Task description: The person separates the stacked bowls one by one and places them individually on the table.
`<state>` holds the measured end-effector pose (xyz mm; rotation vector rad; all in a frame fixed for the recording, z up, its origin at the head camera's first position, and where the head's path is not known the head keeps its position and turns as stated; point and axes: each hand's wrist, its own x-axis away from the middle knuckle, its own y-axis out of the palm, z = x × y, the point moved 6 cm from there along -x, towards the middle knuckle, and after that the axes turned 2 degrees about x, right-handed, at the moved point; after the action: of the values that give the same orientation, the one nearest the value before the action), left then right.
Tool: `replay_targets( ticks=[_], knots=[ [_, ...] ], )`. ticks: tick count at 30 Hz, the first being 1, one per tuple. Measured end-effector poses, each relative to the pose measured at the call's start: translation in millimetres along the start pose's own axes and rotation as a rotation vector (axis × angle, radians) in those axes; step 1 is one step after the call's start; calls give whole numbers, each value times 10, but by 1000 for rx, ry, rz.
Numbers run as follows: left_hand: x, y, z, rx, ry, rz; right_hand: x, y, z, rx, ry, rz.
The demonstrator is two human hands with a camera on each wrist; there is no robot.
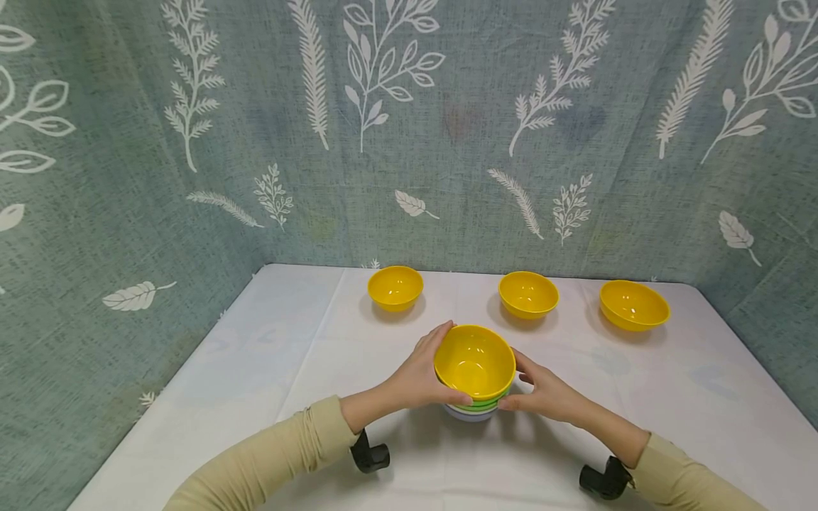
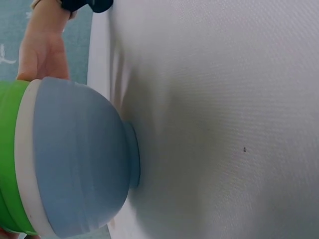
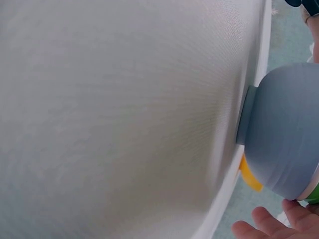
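Observation:
In the head view, a yellow bowl point(image 1: 475, 362) tops a stack near the middle of the table. Beneath it come green bowl rims point(image 1: 483, 406), a white rim point(image 2: 29, 154) and a pale blue bowl point(image 2: 82, 157) at the bottom, its foot right at the tablecloth. My left hand point(image 1: 424, 372) grips the yellow bowl from the left, thumb at the front and fingers up along the rim. From the other side my right hand point(image 1: 543, 389) holds the stack, its thumb by the green rims and its other fingers partly hidden behind.
Three more yellow bowls stand along the back of the table: one on the left point(image 1: 395, 289), one near the centre point(image 1: 527, 294) and one on the right point(image 1: 634, 305). White cloth covers the table point(image 1: 358, 355). A leaf-patterned green curtain point(image 1: 460, 128) hangs behind and beside it.

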<state>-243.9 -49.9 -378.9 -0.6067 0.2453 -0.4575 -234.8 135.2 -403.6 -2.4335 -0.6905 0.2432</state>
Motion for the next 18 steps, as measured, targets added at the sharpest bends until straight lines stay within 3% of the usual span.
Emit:
replay_targets(
  ticks=[18],
  knots=[
    [13, -97, 110, 1, -7, -9, 4, 5, 12, -15, 5, -1]
  ],
)
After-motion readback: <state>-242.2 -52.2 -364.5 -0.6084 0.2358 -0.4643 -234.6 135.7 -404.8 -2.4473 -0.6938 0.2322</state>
